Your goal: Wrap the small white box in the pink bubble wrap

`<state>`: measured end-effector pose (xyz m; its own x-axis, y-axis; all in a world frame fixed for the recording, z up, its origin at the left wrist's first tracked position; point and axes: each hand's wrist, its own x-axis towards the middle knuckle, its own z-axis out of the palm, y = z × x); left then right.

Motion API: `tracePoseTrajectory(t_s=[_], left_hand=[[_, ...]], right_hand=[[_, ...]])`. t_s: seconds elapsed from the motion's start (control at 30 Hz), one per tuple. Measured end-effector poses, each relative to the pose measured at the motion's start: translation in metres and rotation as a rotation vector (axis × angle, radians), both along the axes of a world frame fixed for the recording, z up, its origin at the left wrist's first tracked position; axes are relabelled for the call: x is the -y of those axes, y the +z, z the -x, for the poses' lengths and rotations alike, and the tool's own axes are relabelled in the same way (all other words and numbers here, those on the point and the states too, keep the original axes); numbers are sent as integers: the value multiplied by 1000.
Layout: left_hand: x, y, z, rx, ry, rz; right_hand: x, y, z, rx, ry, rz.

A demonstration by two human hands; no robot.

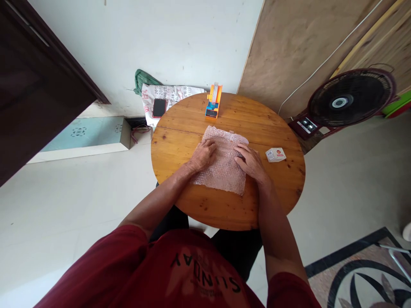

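A sheet of clear bubble wrap lies on the round wooden table. My left hand rests on its left side, fingers bent a little and laid on the plastic. On the right edge of the wrap is my right hand, with its thumb and fingers apart. Neither hand lifts the sheet off the table. Whether anything lies under the wrap, I cannot tell. To the right of my right hand sits a small white box with a red mark.
An orange and blue tape dispenser stands at the table's far edge. Beyond the table's left edge, a dark phone lies on a printed white sack. A black fan stands to the right, near the wall.
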<state>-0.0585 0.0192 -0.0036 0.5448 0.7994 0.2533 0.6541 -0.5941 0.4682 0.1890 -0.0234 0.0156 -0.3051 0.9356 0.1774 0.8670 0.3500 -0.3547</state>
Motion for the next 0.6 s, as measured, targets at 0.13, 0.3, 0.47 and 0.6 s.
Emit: tracePoseTrajectory(t_s=[0.13, 0.3, 0.47, 0.6], left_hand=[[-1, 3, 3, 68, 99, 2], [10, 9, -2, 98, -55, -63], [25, 12, -15, 82, -462, -61], [26, 16, -15, 101, -566, -30]], right_hand=[[1, 2, 1, -1, -1, -1], [0, 0, 1, 9, -5, 0], [0, -1, 0, 11, -10, -7], [0, -1, 0, 9, -5, -6]])
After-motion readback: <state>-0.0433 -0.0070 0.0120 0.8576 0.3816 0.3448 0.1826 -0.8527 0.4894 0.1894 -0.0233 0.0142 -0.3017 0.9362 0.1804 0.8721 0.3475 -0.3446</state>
